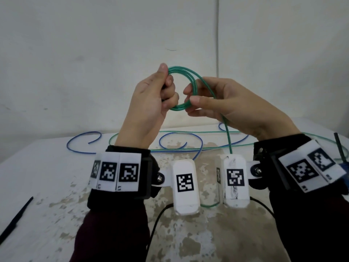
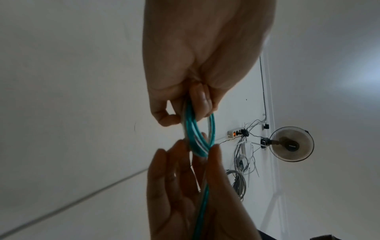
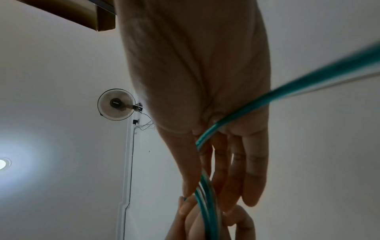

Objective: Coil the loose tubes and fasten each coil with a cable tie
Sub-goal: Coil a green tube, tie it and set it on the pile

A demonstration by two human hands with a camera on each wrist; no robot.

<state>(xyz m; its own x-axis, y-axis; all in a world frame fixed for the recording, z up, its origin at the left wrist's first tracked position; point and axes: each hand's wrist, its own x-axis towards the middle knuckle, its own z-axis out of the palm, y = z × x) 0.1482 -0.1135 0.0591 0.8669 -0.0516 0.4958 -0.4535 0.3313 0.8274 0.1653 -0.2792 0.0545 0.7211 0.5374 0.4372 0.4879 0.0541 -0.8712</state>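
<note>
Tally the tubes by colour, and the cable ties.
Green translucent plastic tube: 1
Blue plastic tube: at least 1; the wrists hide whether its stretches join
Thin black plastic cable ties: 2, one left and one right, partly hidden
Total: at least 4

Coil point(image 1: 180, 89) between both hands, above tubes point(image 1: 132, 146) on table point(image 1: 47, 167).

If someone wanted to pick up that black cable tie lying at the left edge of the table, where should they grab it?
Probably mid-length, pinching across its width from above. The black cable tie lies flat and slanted on the table, thin and strip-like, apart from both tubes, so nothing crowds it there.
</note>
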